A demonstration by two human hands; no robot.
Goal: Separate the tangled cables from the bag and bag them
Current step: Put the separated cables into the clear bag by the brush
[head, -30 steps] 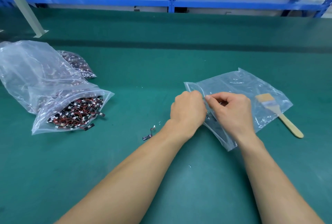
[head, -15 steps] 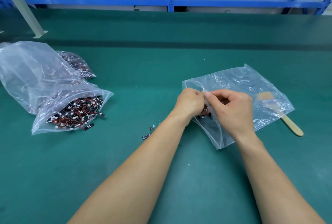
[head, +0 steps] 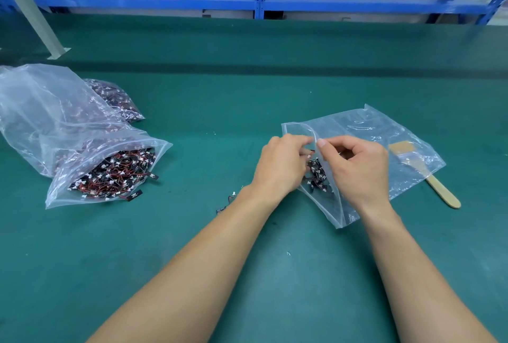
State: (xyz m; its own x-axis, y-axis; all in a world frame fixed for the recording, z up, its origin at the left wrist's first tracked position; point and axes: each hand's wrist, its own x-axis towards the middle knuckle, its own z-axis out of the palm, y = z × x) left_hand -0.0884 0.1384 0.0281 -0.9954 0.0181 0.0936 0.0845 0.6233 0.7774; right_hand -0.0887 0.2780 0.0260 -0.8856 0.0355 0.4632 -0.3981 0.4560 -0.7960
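Pinching the upper lip of the small clear bag (head: 371, 133) between thumb and forefinger, the right hand (head: 357, 169) holds its mouth open right of the middle of the desk (head: 247, 90), while the left hand (head: 280, 166) curls its fingers round a clump of cables (head: 317, 172) at that mouth. The big bag (head: 55, 122) of cables lies near the left edge.

On the surface (head: 247, 90) to our left lies a big bag (head: 68, 122), cables (head: 118, 175) spilling from its mouth, a smaller bag (head: 121, 103) behind it. Right of centre lies an open bag (head: 371, 133) holding a clump (head: 317, 173) between our left hand (head: 280, 166) and right hand (head: 357, 169). A brush (head: 442, 193) lies at its right edge, a loose cable (head: 230, 197) to its left.
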